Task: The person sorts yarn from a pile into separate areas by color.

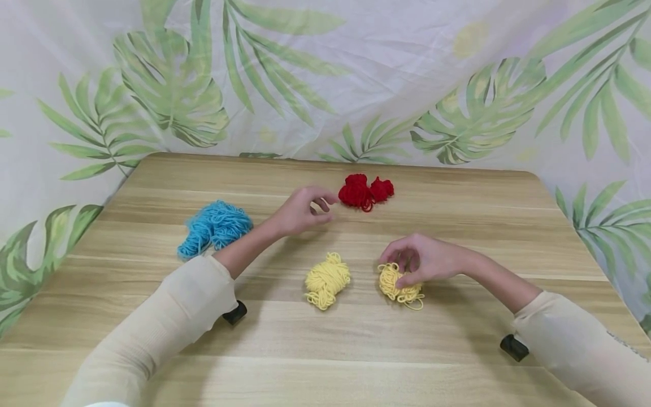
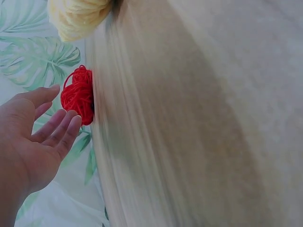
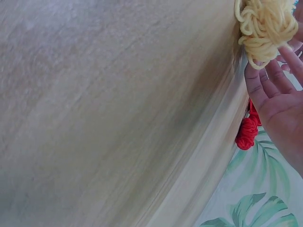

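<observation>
My left hand [image 1: 303,212] reaches over the back middle of the table with nothing in it, its fingers loosely bent. Its fingertips are close to a bundle of red yarn [image 1: 356,192]. In the left wrist view the red yarn [image 2: 78,97] appears just beyond these fingers. At the right of the middle, my right hand [image 1: 422,257] hovers over a tangled yellow yarn bundle [image 1: 394,285], thumb across its top and fingers loosely bent at its far side. In the right wrist view that yellow yarn [image 3: 267,28] overlaps the fingertips.
A second yellow yarn bundle [image 1: 328,280] lies between the hands. Blue yarn [image 1: 216,226] rests on the left, beside the left forearm. A smaller red clump [image 1: 382,190] adjoins the larger one. Leaf-patterned cloth [image 1: 285,68] hangs behind the wooden table [image 1: 356,373].
</observation>
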A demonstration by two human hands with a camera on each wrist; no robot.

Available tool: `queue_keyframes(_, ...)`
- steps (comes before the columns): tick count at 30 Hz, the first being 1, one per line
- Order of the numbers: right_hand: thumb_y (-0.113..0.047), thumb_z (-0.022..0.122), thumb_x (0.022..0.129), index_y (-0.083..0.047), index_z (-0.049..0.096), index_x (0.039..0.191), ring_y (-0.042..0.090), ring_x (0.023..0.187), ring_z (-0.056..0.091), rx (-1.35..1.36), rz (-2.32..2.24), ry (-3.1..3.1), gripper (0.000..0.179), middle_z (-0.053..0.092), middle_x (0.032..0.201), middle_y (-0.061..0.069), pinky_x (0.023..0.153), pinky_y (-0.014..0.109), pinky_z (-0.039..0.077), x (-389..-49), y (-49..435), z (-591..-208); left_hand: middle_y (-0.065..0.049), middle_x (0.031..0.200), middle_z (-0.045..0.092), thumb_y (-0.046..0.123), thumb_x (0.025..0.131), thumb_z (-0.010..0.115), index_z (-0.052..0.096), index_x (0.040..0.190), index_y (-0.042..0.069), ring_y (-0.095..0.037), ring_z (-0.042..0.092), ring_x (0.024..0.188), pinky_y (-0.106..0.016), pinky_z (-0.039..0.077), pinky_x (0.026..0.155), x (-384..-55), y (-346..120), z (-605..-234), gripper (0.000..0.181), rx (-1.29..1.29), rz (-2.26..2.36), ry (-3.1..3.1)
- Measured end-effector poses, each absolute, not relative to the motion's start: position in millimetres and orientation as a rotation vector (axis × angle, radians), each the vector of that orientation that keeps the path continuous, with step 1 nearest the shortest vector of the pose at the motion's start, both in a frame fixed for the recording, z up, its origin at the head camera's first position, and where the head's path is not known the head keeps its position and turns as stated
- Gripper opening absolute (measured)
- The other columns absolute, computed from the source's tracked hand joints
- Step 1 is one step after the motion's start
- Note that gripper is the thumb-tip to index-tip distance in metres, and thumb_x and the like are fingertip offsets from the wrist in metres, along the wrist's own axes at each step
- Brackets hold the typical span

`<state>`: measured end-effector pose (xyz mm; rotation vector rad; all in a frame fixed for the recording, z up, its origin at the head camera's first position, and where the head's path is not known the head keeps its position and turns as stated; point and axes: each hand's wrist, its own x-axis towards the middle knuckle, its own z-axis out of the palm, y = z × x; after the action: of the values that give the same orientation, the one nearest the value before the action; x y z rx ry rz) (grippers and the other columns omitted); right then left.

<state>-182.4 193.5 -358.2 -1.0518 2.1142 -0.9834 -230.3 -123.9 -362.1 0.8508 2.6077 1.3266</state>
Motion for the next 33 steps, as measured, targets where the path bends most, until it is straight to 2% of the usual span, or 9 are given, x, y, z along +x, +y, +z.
queue_keyframes(10, -0.006, 0.083, 0.083, -0.001, 0.07, 0.115, 0.018, 0.086, 0.065, -1.06, -0.982, 2.091, 0.035, 0.07, 0.1, 0.002, 0.068, 0.027, 0.054, -183, 189, -359, -0.026, 0.123, 0.068, -0.004, 0.089, 0.077, 0.068, 0.122, -0.01, -0.035, 0.07, 0.104, -0.043, 0.06, 0.086, -223, -130, -362, 0.035, 0.858, 1.316, 2.618)
queue_keyframes(16, -0.007, 0.084, 0.081, 0.0, 0.069, 0.114, 0.019, 0.086, 0.062, -1.03, -0.928, 2.09, 0.037, 0.068, 0.099, 0.001, 0.074, 0.029, 0.054, -181, 186, -356, -0.025, 0.124, 0.068, -0.004, 0.089, 0.077, 0.068, 0.121, -0.01, -0.036, 0.07, 0.104, -0.043, 0.06, 0.086, -218, -132, -359, 0.034, 0.851, 1.3, 2.611)
queue_keyframes(27, 0.005, 0.071, 0.077, -0.001, 0.068, 0.108, 0.016, 0.083, 0.059, -1.06, -0.948, 2.046, 0.032, 0.064, 0.093, 0.0, 0.072, 0.026, 0.053, -179, 185, -358, -0.025, 0.119, 0.071, -0.003, 0.089, 0.078, 0.069, 0.12, -0.01, -0.033, 0.07, 0.101, -0.039, 0.061, 0.083, -212, -134, -359, 0.033, 0.882, 1.28, 2.593)
queue_keyframes(33, 0.004, 0.069, 0.078, -0.004, 0.068, 0.108, 0.013, 0.082, 0.059, -1.097, -0.966, 2.085, 0.031, 0.064, 0.09, -0.002, 0.069, 0.026, 0.053, -182, 189, -360, -0.023, 0.116, 0.072, -0.001, 0.089, 0.079, 0.07, 0.119, -0.009, -0.031, 0.07, 0.099, -0.038, 0.061, 0.083, -209, -136, -359, 0.033, 0.901, 1.261, 2.579)
